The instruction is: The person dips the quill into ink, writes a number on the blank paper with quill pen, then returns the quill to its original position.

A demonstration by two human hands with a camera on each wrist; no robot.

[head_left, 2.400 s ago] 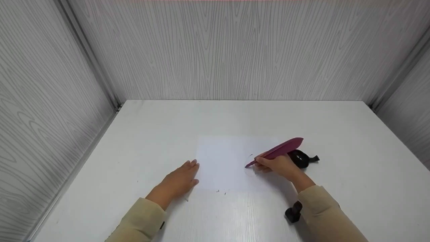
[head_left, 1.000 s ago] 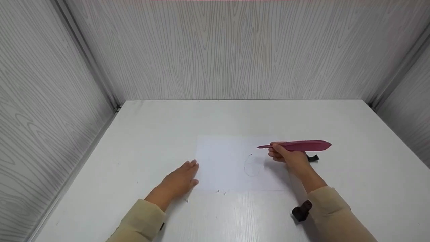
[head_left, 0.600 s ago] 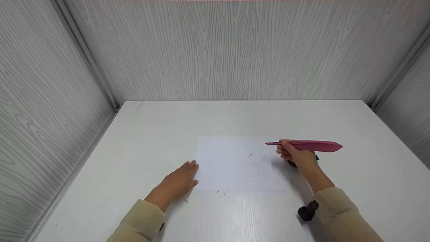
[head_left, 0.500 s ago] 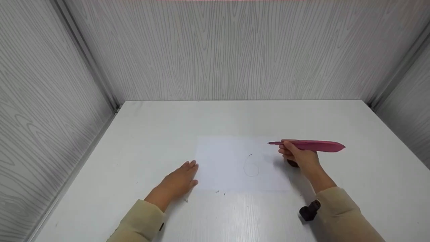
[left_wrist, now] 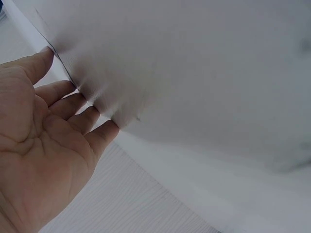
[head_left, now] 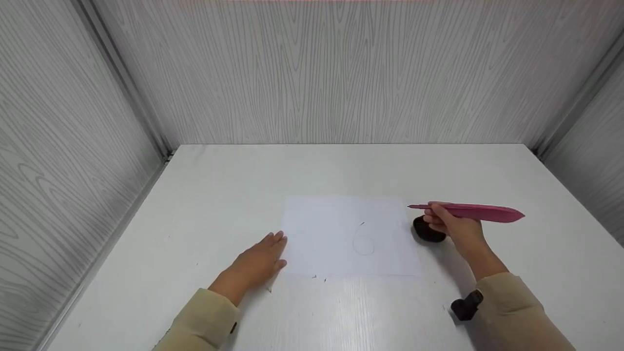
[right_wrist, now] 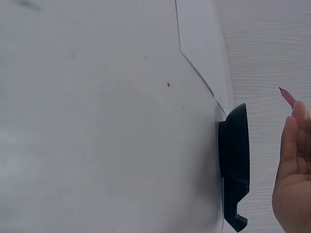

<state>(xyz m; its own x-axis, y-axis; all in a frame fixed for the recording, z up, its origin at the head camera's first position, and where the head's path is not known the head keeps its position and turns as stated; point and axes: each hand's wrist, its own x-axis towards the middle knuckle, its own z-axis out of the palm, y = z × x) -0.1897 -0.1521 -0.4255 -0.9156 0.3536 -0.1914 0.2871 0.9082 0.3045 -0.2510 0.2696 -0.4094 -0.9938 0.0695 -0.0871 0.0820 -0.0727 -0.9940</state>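
My right hand (head_left: 458, 231) pinches a magenta feather quill pen (head_left: 487, 212) near its nib, held up off the table with the plume to the right. Below that hand, beside the paper's right edge, sits a glossy black rounded dish (head_left: 424, 231); in the right wrist view the dish (right_wrist: 234, 150) shows a short, bent handle. A thin curved line like a 6 is drawn on the white sheet of paper (head_left: 317, 234). Fingers fairly straight, my left hand (head_left: 258, 261) rests at the paper's left edge, its fingertips touching the edge in the left wrist view.
The white table (head_left: 234, 180) runs back to a grey wood-grain panel (head_left: 312, 73), with similar panels on either side. A few small dark specks lie just in front of the paper. A black wrist device (head_left: 466, 305) sticks out from the right cuff.
My right hand drew a curved stroke, then lifted the quill pen off the paper and moved right, above the dish. The left hand stays where it was.
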